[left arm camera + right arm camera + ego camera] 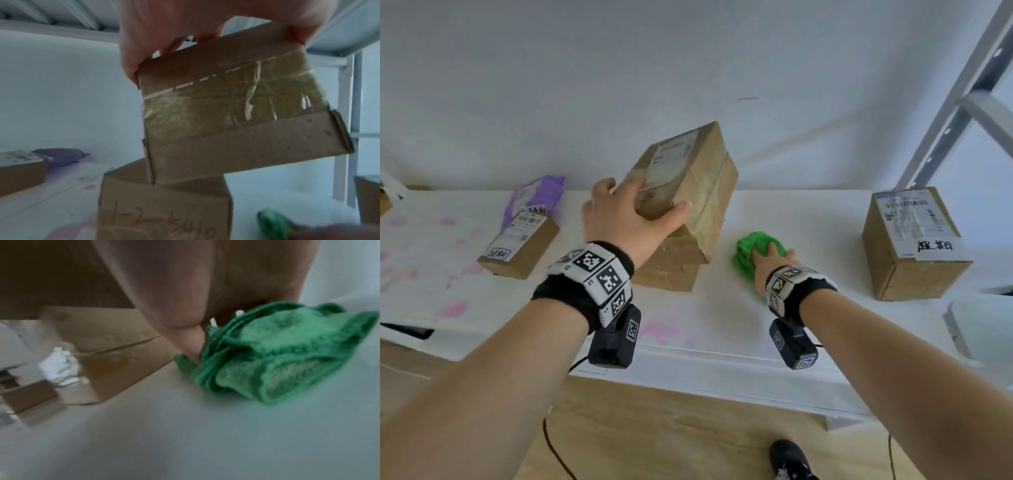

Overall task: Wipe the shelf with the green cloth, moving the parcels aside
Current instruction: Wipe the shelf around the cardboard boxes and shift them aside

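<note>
My left hand [630, 212] grips a taped cardboard parcel [688, 178] by its top, fingers on one side and thumb on the other. That parcel [242, 116] hangs tilted above a lower brown box [164, 211] with handwritten numbers. To the right my right hand [770, 263] presses the bunched green cloth [751, 251] flat onto the white shelf [722, 308]. In the right wrist view the green cloth [283, 353] lies under my palm, just right of the lower box [115, 353].
A flat labelled parcel [520, 243] lies at the left with a purple bag [534, 195] behind it. Another labelled box [911, 243] stands at the right. Pink stains [453, 310] mark the shelf's left and front. A grey metal upright [955, 99] rises at the far right.
</note>
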Demonstrator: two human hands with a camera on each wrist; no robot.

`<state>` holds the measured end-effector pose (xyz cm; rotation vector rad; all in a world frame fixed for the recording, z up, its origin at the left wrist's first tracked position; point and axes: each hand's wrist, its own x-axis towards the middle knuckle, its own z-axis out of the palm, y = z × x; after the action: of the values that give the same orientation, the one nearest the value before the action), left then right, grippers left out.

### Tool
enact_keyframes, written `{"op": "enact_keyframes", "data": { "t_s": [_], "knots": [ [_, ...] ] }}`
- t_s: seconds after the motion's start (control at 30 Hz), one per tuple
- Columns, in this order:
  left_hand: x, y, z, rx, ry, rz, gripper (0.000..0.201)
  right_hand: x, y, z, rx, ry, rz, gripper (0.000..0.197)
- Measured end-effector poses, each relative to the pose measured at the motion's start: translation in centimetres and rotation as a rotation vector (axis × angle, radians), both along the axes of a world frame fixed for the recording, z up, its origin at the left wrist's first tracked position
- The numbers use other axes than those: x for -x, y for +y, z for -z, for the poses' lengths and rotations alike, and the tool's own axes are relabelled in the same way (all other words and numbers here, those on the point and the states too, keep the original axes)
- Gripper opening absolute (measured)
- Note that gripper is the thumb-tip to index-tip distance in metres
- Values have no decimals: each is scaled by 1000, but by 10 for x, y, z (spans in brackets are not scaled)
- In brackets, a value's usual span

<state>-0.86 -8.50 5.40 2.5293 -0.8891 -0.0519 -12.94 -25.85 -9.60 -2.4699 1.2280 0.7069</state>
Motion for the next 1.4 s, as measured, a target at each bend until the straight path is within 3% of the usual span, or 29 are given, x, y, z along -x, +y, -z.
{"op": "enact_keyframes", "data": {
  "t_s": [0.3,0.4,0.53,0.6,0.7,0.83,0.93,1.0,1.07,1.23,1.33,1.4],
  "knots": [
    [-17,5,8,-234,-195,33,102,-19,-19,12,17,-42,238,65],
    [-13,4,11,-281,-166,29,98,-13,-7,6,11,-43,160,68],
    [10,-7,13,-281,-243,52,83,-3,29,-3,-42,-81,-203,76],
    [27,-11,17,-177,-355,190,71,-1,39,-2,-27,-80,-316,73],
    [55,-20,31,30,-432,476,49,3,16,0,-10,-82,-284,70],
    [73,-32,54,53,-308,636,38,9,-44,-5,69,-80,-17,59],
    [73,-37,71,-220,-62,584,44,10,-85,-8,63,-14,68,64],
    [68,-41,87,-443,44,541,51,1,-92,-7,74,-38,45,66],
    [66,-48,100,-594,104,515,58,-12,-80,-5,114,-114,-86,63],
    [63,-73,124,-717,167,487,80,-37,-57,2,47,-7,-298,82],
    [63,-85,131,-758,192,487,88,-34,-88,5,102,-26,-266,69],
    [63,-88,133,-773,169,505,92,-27,-109,4,176,40,-135,64]
  ]
}}
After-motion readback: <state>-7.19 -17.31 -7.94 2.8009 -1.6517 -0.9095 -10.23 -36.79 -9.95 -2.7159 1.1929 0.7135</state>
